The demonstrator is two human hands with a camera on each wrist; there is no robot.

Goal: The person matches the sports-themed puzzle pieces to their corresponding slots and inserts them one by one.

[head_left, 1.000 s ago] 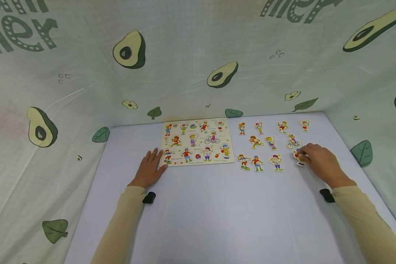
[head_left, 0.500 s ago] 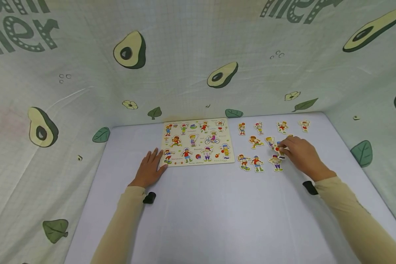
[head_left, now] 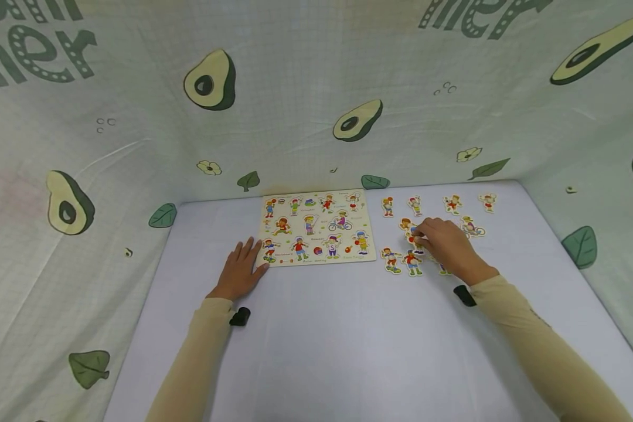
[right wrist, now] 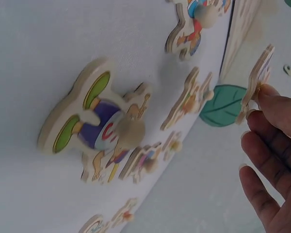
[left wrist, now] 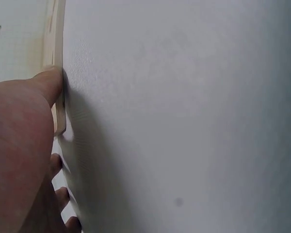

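Note:
The left hand (head_left: 237, 271) rests with spread fingers at the near left corner of a wooden puzzle board (head_left: 371, 249). In the left wrist view, its thumb (left wrist: 49, 83) touches the board's edge. The right hand (head_left: 446, 243) pinches a wooden knob puzzle piece (right wrist: 256, 80), a blue-capped figure with a red round shape, in thumb and fingers. That piece is lifted off the table, over the other loose pieces. Below it, the right wrist view has a baseball player piece (right wrist: 94, 124) with a round knob. The knob of the held piece is hidden by the fingers.
Several loose knob pieces lie right of the board, among them a cyclist (head_left: 471, 226), a skateboarder (head_left: 391, 260) and a roller skater (head_left: 412, 263). The white table (head_left: 337, 340) ends at a cloth (head_left: 295, 117) printed with avocados, rising behind and at the sides.
The right hand has lifted the blue-capped piece from the right end of the near row and carried it left over other pieces. The left hand stays put at the board's corner.

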